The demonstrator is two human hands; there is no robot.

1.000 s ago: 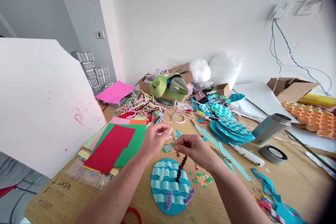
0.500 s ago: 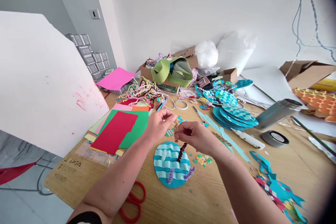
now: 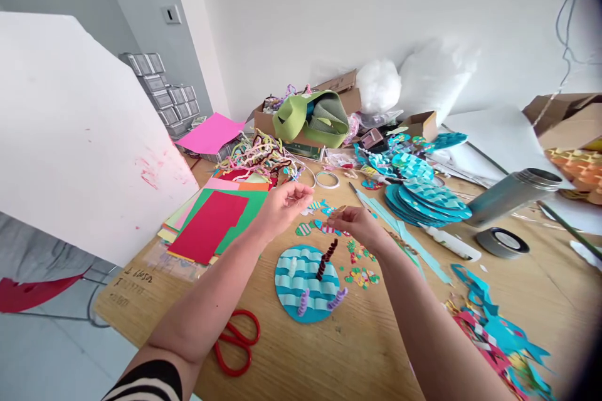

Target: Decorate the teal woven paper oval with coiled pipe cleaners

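Observation:
My left hand (image 3: 288,205) is raised over the table with thumb and fingers pinched together; anything between them is too small to tell. To its right, my right hand (image 3: 358,224) is also pinched, a bit of something tan showing at its fingertips. Below both hands lies a round blue disc (image 3: 308,313) woven with pale paper strips. Standing up from it are a dark brown pipe cleaner coil (image 3: 328,258), two purple coils (image 3: 303,302) and a whitish coil (image 3: 293,267). Small striped paper fish (image 3: 305,229) rest just behind the disc.
Red-handled scissors (image 3: 237,341) lie at the front. Coloured paper (image 3: 207,225) is stacked left, pipe cleaners (image 3: 258,156) behind. Woven discs (image 3: 426,203), a glue tube (image 3: 449,243), black tape (image 3: 502,242) and a metal flask (image 3: 512,197) are right. Confetti pieces (image 3: 362,277) lie beside the disc.
My hands have drawn apart, the right one moving rightward. The tan piece that showed between them is now barely visible at my right fingertips. The view has shifted slightly.

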